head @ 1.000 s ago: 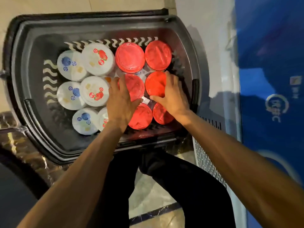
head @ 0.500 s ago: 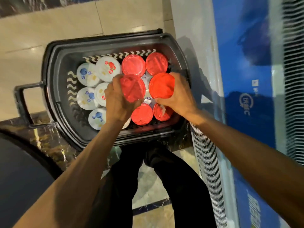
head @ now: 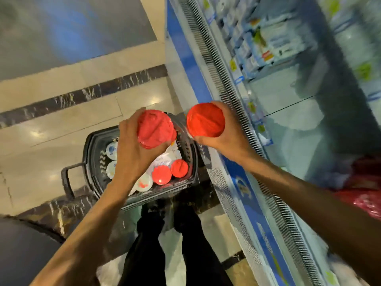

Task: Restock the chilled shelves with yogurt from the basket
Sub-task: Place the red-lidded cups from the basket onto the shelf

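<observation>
Chiller edge (head: pixel 222 79) right; left hand (head: pixel 132 151), right hand (head: pixel 228 137) hold tubs (head: pixel 154 129) above basket (head: pixel 90 155).

Red-lidded tubs (head: pixel 154 130) (head: pixel 205 120) (head: pixel 161 174) (head: pixel 179 168): four. White-lidded tubs (head: pixel 111 149) (head: pixel 111 169) (head: pixel 144 183): three showing. Basket (head: pixel 90 153): one. Chiller cabinet (head: pixel 237 176): one.

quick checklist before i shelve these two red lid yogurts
1. Left hand grips the left red-lidded tub: ok.
2. Right hand grips the right red-lidded tub: ok.
3. Both tubs held above the basket, clear of its rim: ok.
4. Bare spot on the chilled shelf near the right hand: ok, though blurred.
5. Lids sealed and undamaged: cannot tell.
6. Shelf label matches this yogurt: cannot tell, too blurred.
</observation>
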